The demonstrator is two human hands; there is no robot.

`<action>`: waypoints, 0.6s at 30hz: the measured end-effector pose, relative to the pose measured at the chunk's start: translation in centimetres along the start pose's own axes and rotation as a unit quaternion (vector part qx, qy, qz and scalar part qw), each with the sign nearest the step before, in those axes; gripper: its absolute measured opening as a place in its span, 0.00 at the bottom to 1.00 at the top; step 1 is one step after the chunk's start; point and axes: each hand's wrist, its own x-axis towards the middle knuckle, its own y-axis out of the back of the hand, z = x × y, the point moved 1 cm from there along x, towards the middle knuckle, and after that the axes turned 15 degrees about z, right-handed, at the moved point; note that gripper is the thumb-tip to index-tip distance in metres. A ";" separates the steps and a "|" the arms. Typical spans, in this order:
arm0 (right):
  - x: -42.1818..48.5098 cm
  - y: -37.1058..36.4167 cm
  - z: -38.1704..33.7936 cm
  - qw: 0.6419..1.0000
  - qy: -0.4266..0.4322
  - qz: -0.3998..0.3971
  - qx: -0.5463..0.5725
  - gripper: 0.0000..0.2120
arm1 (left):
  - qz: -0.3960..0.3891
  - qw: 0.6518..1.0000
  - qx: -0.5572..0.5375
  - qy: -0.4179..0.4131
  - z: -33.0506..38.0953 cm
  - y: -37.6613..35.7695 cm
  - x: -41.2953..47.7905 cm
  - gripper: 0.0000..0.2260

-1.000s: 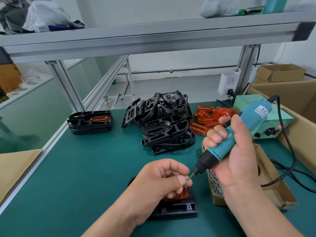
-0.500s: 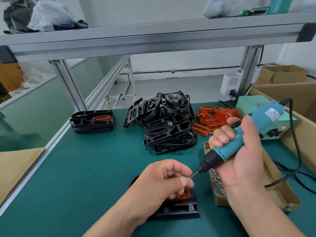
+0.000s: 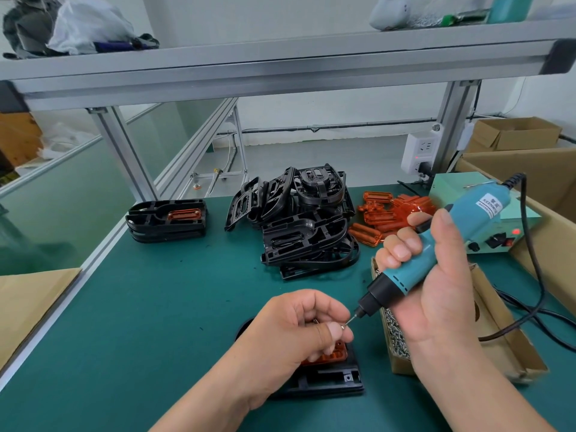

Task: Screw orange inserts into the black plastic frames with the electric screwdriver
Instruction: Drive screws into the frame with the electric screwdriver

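Teal driver (image 3: 436,254): grasped by right hand (image 3: 442,294), 3 o'clock.
Bit tip: meets screw (image 3: 343,326), pinched by left hand (image 3: 299,332).
Black frame (image 3: 327,380): 6 o'clock, under left hand, orange insert (image 3: 332,357) in it.
Loose frames (image 3: 305,226): 12 o'clock.
Loose inserts (image 3: 392,213): 1 o'clock.

One head-worn wide-angle view, facing forward and down
It looks from close above the green matted workbench (image 3: 156,307), the forearms entering at the bottom edge; the left hand (image 3: 299,325) and right hand (image 3: 436,291) sit large in the near centre, and the grey aluminium overhead shelf (image 3: 280,67) spans the top
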 end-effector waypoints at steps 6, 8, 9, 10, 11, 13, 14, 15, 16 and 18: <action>-0.2 -0.1 0.3 1.000 0.014 -0.007 -0.017 0.21 | 0.026 0.999 0.026 -0.025 0.1 0.0 0.0 0.09; -0.3 0.0 0.5 1.000 0.020 0.001 -0.018 0.21 | 0.036 0.998 0.032 -0.032 0.1 0.0 0.1 0.09; -0.3 0.0 0.5 1.000 0.022 0.004 -0.018 0.21 | 0.040 0.998 0.036 -0.037 0.1 0.0 0.1 0.08; -0.3 0.0 0.6 1.000 0.024 0.007 -0.017 0.20 | 0.044 0.997 0.040 -0.042 0.1 0.0 0.1 0.08; -0.3 0.0 0.7 1.000 0.024 0.010 -0.016 0.20 | 0.048 0.997 0.042 -0.045 0.1 -0.1 0.1 0.08; -0.3 0.0 0.7 0.999 0.024 0.014 -0.019 0.19 | 0.054 0.997 0.043 -0.048 -0.1 -0.2 0.0 0.08; -0.2 0.0 0.7 0.999 0.022 0.015 -0.020 0.19 | 0.055 0.996 0.042 -0.048 -0.1 -0.2 0.0 0.08; -0.2 0.0 0.8 0.999 0.020 0.016 -0.020 0.19 | 0.056 0.996 0.042 -0.048 -0.2 -0.2 0.0 0.08; -0.2 0.0 0.8 1.000 0.018 0.017 -0.018 0.19 | 0.056 0.996 0.043 -0.047 -0.1 -0.2 0.0 0.07; -0.1 0.0 0.9 1.000 0.015 0.017 -0.016 0.20 | 0.048 0.997 0.040 -0.044 -0.1 -0.1 0.0 0.07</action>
